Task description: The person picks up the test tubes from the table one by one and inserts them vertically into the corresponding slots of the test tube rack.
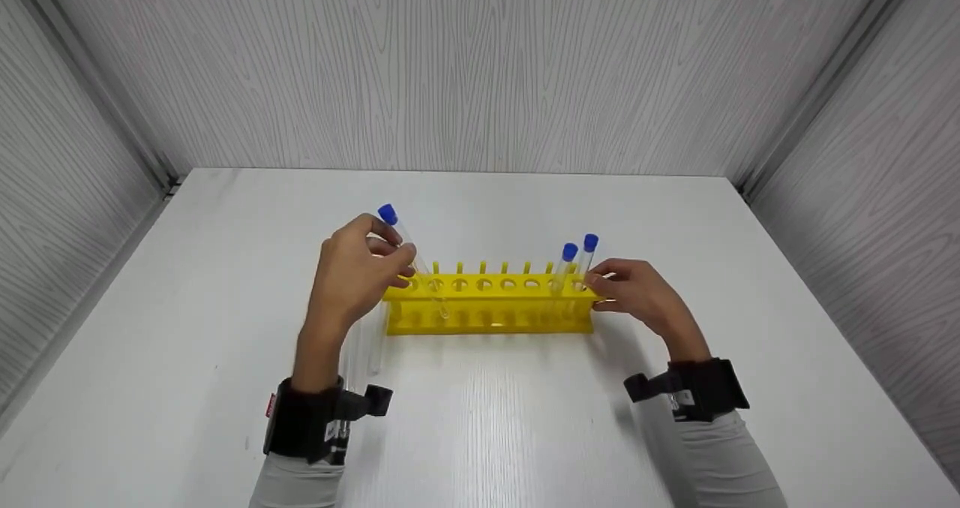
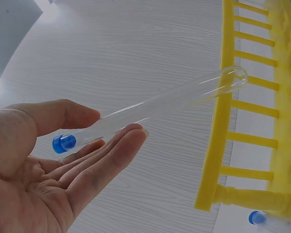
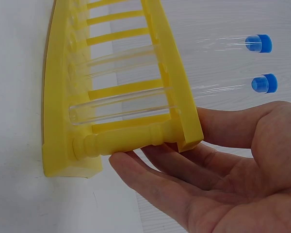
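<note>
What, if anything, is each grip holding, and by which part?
The left grip holds a tube near its blue cap; the right grip holds the rack by the right end of its upper shelf.

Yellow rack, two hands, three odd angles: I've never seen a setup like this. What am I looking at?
There's no robot here, just a person's bare hands. The widest picture comes from a camera on the head, looking down; the other two come from cameras worn at the wrists, where you see black bands.

On the white table stands the rack, with two capped tubes in its right end. Another tube lies near the left forearm.

The left hand holds a blue-capped tube, tilted, between thumb and fingers. The right hand grips the rack's right end.
</note>
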Motion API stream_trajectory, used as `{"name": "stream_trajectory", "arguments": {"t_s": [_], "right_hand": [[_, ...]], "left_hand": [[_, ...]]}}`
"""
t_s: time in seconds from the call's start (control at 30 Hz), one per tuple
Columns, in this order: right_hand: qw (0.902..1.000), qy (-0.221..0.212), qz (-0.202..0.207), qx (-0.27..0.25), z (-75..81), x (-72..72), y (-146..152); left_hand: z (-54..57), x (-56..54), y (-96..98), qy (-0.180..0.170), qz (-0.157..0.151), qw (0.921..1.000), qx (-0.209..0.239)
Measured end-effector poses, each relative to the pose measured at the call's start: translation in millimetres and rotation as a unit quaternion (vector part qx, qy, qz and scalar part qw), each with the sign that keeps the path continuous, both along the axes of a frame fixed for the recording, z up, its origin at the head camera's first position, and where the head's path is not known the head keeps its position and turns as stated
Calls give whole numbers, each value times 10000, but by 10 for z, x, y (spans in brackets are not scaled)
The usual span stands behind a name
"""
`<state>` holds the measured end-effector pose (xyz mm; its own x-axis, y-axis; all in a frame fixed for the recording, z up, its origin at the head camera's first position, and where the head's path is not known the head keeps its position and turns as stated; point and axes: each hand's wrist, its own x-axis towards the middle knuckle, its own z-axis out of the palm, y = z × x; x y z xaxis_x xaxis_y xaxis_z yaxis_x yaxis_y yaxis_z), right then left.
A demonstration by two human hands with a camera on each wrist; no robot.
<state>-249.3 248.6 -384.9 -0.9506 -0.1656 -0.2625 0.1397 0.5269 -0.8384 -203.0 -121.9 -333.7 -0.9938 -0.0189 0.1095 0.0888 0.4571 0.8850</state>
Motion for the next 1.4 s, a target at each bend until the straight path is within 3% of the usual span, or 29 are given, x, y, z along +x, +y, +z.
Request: {"name": "stream_trajectory", "arguments": {"t_s": [0.63, 1.4], "right_hand": [[9999, 28, 48, 90, 9, -9, -9], [9999, 60, 45, 133, 2, -3, -1]], "left_hand": [[5, 1, 28, 153, 39, 9996, 219], [-15, 2, 95, 401, 92, 9992, 8]]}}
